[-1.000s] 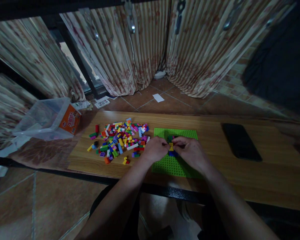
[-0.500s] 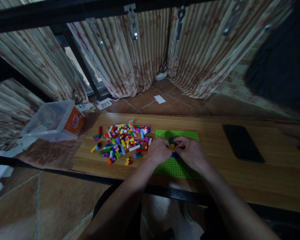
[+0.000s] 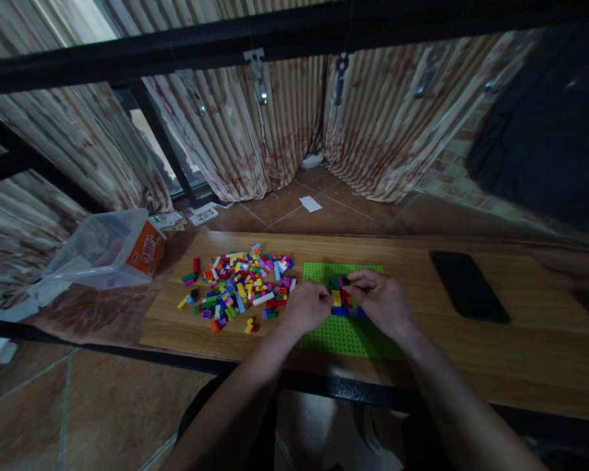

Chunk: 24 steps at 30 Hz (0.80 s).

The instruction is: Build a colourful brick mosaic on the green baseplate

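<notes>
A green studded baseplate [image 3: 324, 335] lies on the wooden table, and a small cluster of toy bricks sits on its middle. Yellow bricks [image 3: 336, 299], blue bricks [image 3: 340, 312], a green brick [image 3: 334, 282] and some red and purple ones show between my hands. My left hand [image 3: 307, 307] is curled closed at the cluster's left side, its fingertips mostly hidden. At the right side, my right hand [image 3: 380, 301] has bent fingers and thumb drawn together over the bricks. Whatever either hand pinches is too small or covered to make out.
Left of the baseplate spreads a pile of loose, many-coloured bricks [image 3: 245, 284]. A clear plastic bin [image 3: 103, 248] with an orange label stands beyond the table's left end. A black phone-like slab [image 3: 468, 286] lies on the table [image 3: 417, 261] to the right.
My hands have drawn slightly apart, so more of the brick cluster shows between them, including red and blue bricks. The whole view has shifted slightly as the head moved.
</notes>
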Motion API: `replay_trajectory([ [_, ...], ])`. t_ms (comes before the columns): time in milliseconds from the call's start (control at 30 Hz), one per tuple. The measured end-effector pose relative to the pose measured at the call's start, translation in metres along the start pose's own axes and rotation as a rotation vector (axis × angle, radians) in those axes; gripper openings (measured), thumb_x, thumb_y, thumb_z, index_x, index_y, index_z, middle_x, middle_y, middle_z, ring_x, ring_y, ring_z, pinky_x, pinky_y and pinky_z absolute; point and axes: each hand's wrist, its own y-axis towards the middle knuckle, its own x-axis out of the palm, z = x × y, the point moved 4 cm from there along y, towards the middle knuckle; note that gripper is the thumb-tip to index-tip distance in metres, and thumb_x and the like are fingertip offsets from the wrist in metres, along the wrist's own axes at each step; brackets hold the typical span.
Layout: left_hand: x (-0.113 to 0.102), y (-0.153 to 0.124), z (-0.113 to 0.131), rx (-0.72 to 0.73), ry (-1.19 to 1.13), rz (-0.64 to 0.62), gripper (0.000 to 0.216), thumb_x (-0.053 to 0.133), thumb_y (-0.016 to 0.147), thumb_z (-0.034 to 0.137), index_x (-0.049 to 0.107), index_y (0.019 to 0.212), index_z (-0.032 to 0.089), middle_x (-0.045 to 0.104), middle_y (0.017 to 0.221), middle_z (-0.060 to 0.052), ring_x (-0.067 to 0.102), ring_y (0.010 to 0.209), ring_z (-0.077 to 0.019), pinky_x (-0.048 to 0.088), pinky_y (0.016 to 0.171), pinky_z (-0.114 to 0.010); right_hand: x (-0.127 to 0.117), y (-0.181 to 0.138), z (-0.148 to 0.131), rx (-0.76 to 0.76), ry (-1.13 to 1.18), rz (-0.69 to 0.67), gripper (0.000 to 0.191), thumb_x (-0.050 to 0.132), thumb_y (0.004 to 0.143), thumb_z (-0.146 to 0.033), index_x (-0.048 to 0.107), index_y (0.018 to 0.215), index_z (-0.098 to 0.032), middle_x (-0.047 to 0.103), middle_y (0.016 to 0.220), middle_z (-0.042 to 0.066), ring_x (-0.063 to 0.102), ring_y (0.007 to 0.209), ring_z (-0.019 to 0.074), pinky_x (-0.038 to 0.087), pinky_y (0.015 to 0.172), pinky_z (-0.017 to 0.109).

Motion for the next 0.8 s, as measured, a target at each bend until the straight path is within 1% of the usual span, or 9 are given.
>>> replay_trajectory([
  [100,-0.007,0.001,-0.007,0.007,-0.039,0.018,0.026,0.048,0.080,0.021,0.071,0.070,0.016,0.063,0.060,0.000,0.054,0.059,-0.0127,0.038,0.056,-0.022,-0.014,0.004,0.006,0.019,-0.010,0.136,0.018,0.060,0.075,-0.030,0.068,0.088,-0.020,0.074,0.077,0.004,0.067,0.064,0.0188,0.050,0.061,0.030],
  [167,-0.016,0.002,-0.015,0.006,-0.071,0.061,0.026,0.048,0.080,0.023,0.070,0.069,0.015,0.061,0.059,0.000,0.053,0.057,-0.0118,0.037,0.054,-0.021,-0.020,0.005,0.010,0.029,-0.038,0.185,0.020,0.059,0.076,-0.032,0.068,0.089,-0.020,0.073,0.079,0.005,0.068,0.068,0.0200,0.051,0.064,0.031],
  [333,-0.044,0.004,-0.040,-0.019,-0.123,0.190,0.028,0.047,0.082,0.027,0.068,0.068,0.014,0.056,0.056,0.002,0.048,0.054,-0.0100,0.035,0.052,-0.020,-0.020,0.005,0.015,0.014,-0.089,0.180,0.021,0.059,0.078,-0.037,0.068,0.089,-0.023,0.074,0.085,0.005,0.069,0.078,0.0231,0.052,0.073,0.036],
  [467,-0.077,-0.002,-0.063,-0.082,-0.059,0.343,0.028,0.047,0.082,0.026,0.067,0.066,0.013,0.057,0.056,0.002,0.050,0.055,-0.0103,0.036,0.054,-0.020,-0.017,0.003,0.014,-0.002,-0.172,0.160,0.023,0.057,0.079,-0.041,0.069,0.089,-0.024,0.074,0.088,0.005,0.069,0.080,0.0253,0.051,0.073,0.037],
  [533,-0.099,-0.008,-0.078,-0.151,-0.012,0.450,0.024,0.049,0.081,0.024,0.069,0.073,0.013,0.063,0.063,0.000,0.055,0.061,-0.0118,0.038,0.058,-0.021,-0.017,0.003,0.015,-0.020,-0.204,0.162,0.024,0.056,0.079,-0.042,0.069,0.089,-0.025,0.074,0.088,0.005,0.069,0.078,0.0255,0.051,0.071,0.037],
  [633,-0.132,-0.023,-0.110,-0.329,0.063,0.615,0.024,0.053,0.079,0.020,0.072,0.091,0.015,0.072,0.083,-0.006,0.063,0.077,-0.0167,0.044,0.067,-0.023,-0.018,0.002,0.017,-0.055,-0.247,0.166,0.027,0.053,0.080,-0.045,0.068,0.088,-0.025,0.074,0.087,0.005,0.068,0.072,0.0248,0.051,0.066,0.037],
  [700,-0.151,-0.036,-0.133,-0.462,0.142,0.689,0.030,0.052,0.078,0.017,0.071,0.102,0.017,0.073,0.096,-0.009,0.065,0.089,-0.0201,0.046,0.075,-0.026,-0.018,0.002,0.018,-0.056,-0.272,0.163,0.029,0.052,0.080,-0.048,0.069,0.087,-0.025,0.074,0.084,0.005,0.067,0.066,0.0242,0.050,0.063,0.036],
  [767,-0.165,-0.049,-0.157,-0.629,0.207,0.730,0.037,0.054,0.075,0.013,0.070,0.107,0.020,0.072,0.105,-0.010,0.065,0.097,-0.0231,0.047,0.082,-0.029,-0.018,0.002,0.019,-0.049,-0.294,0.144,0.031,0.051,0.080,-0.049,0.069,0.088,-0.025,0.074,0.081,0.005,0.067,0.063,0.0237,0.049,0.060,0.035],
  [800,-0.170,-0.053,-0.168,-0.659,0.218,0.742,0.039,0.055,0.074,0.012,0.070,0.110,0.019,0.070,0.109,-0.011,0.064,0.101,-0.0251,0.047,0.085,-0.031,-0.018,0.002,0.019,-0.049,-0.305,0.136,0.032,0.050,0.080,-0.049,0.069,0.088,-0.024,0.074,0.081,0.005,0.067,0.063,0.0238,0.049,0.060,0.035],
])
